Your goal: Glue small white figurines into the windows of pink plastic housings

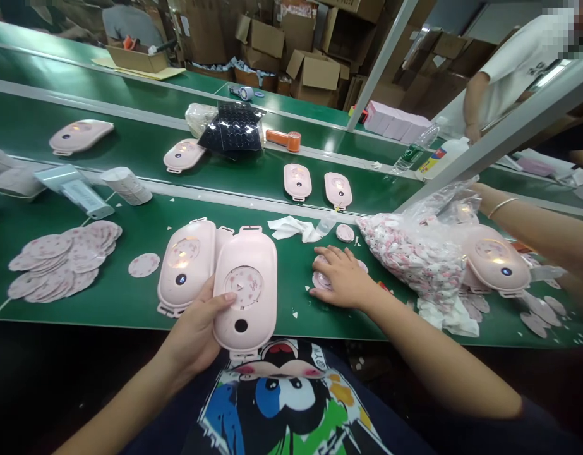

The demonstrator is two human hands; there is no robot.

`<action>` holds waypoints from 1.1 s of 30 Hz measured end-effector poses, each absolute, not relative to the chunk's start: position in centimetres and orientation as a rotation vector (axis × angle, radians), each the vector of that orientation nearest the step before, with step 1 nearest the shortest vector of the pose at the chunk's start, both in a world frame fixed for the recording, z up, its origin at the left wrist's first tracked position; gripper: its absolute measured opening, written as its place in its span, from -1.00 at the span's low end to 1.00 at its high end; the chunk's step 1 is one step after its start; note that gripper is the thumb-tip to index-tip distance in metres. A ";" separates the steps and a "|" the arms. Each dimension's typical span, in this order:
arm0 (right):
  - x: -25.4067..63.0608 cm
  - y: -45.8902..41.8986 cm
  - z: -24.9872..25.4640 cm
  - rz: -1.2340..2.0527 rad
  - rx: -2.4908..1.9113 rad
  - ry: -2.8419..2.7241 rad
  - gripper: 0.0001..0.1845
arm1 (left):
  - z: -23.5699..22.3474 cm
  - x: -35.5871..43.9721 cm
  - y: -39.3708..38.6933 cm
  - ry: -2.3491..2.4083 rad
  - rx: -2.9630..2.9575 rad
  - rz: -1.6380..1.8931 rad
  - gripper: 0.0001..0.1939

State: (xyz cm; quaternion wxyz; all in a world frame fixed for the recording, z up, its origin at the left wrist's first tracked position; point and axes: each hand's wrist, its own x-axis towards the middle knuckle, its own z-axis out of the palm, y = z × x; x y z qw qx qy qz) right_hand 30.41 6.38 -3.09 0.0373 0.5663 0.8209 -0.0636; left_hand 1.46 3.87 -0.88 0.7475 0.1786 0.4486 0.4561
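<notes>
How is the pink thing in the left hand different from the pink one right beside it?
The held pink thing is gripped by the left hand; the neighbouring pink thing sits on the green table.

The held one's dark circle looks plain black; the neighbour's dark circle shows a small bright mark.

Both are pale pink with rounded corners and a round patterned panel.

Pink case (oblong) held; patterned discs flat.
</notes>
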 end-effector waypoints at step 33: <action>37.8 5.1 -2.8 -0.465 1.477 2.539 -0.09 | -1.0 2.2 4.2 0.992 0.437 0.954 -0.29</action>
